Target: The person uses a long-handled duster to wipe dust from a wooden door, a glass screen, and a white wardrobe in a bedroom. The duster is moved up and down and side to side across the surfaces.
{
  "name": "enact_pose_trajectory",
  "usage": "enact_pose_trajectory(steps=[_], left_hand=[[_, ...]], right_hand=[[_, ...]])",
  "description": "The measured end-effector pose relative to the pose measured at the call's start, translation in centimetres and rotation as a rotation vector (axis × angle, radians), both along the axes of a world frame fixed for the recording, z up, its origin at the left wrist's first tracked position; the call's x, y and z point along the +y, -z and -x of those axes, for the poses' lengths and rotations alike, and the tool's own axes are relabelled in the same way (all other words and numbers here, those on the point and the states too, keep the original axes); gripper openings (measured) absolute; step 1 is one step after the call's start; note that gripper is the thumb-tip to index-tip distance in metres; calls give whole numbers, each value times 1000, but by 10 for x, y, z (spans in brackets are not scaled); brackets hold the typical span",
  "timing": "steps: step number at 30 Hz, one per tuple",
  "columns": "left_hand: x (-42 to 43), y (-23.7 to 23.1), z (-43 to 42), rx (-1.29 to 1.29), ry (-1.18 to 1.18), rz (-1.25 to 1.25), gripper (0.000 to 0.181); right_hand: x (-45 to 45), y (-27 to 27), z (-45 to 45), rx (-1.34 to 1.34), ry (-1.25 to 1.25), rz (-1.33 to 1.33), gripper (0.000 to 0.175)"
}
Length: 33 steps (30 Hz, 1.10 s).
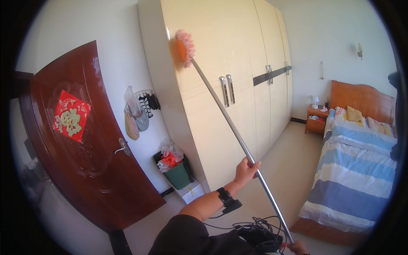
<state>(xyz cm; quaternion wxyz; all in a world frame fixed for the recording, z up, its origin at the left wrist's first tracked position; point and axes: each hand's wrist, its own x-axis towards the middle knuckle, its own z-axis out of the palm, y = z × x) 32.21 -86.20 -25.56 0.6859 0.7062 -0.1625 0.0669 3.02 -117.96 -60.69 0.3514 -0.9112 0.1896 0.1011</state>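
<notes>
A long metal pole (pixel 235 129) runs up and away from me to a mop head (pixel 186 48) with pink, shaggy fringe and an orange plate. The head lies against the upper left part of a glossy cream wardrobe door (pixel 220 41), above and left of its handles. Around the middle of the pole my left hand (pixel 247 172) is closed, with a black strap and device on that forearm. Low in the picture, at the pole's bottom end, my right hand (pixel 297 247) grips it, partly cut off by the picture's edge.
A brown door (pixel 92 165) with a red decoration stands at left. Caps and bags (pixel 137 118) hang on the wall above a green bin (pixel 178 177) on a white box (pixel 193 192). To the right are a nightstand (pixel 315 122) and a bed (pixel 350 178). Black cables (pixel 259 223) hang by my waist.
</notes>
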Motion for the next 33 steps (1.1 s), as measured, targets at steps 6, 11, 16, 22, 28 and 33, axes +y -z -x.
enact_pose_trajectory(steps=[6,11,16,22,28,33], left_hand=[[1,12,-3,-53,-214,-80,29],[0,25,-12,-114,-260,-91,27],[-5,33,-9,-127,-252,-116,27],[2,62,-7,60,266,117,18],[29,106,-12,160,153,38,11],[33,107,-10,80,71,-15,11]], right_hand=[[12,23,-2,122,-101,47,43],[14,31,-9,136,-118,67,45],[16,36,-13,135,-130,80,48],[15,52,-5,144,-139,100,51],[14,98,20,163,-135,108,55],[19,126,32,192,-78,114,57]])
